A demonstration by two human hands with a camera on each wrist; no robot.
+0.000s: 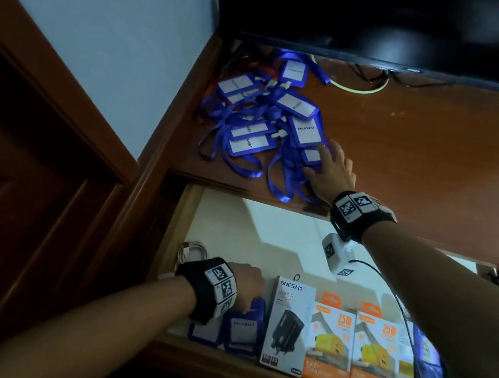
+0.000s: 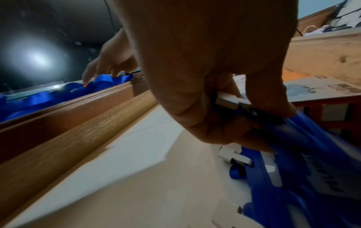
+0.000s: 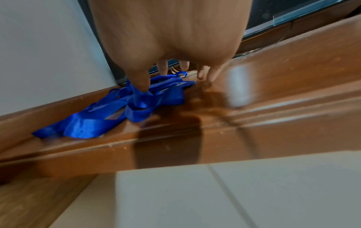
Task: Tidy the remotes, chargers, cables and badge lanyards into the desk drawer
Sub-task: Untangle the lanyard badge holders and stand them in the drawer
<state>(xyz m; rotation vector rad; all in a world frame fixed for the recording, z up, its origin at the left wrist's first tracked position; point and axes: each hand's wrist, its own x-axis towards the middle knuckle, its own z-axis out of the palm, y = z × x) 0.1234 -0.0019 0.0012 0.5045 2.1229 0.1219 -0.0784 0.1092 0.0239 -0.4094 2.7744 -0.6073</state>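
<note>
A heap of blue badge lanyards (image 1: 266,118) lies on the brown desk top (image 1: 419,153) at the back left, also seen as blue ribbon (image 3: 109,117) in the right wrist view. My right hand (image 1: 329,167) reaches over its near right edge with spread, straight fingers (image 3: 163,67), the thumb touching a ribbon. Down in the open drawer (image 1: 236,231), my left hand (image 1: 247,286) pinches the white clip of a blue badge holder (image 2: 304,138) at the front left corner. More blue badge holders (image 1: 243,329) lie flat beneath it.
Boxed chargers stand along the drawer front: a grey one (image 1: 288,325), two orange ones (image 1: 354,349) and blue packs (image 1: 429,374). A coiled white cable (image 1: 192,251) lies at the drawer's left. A dark TV screen (image 1: 388,23) hangs over the desk's back, with cables (image 1: 358,87) under it.
</note>
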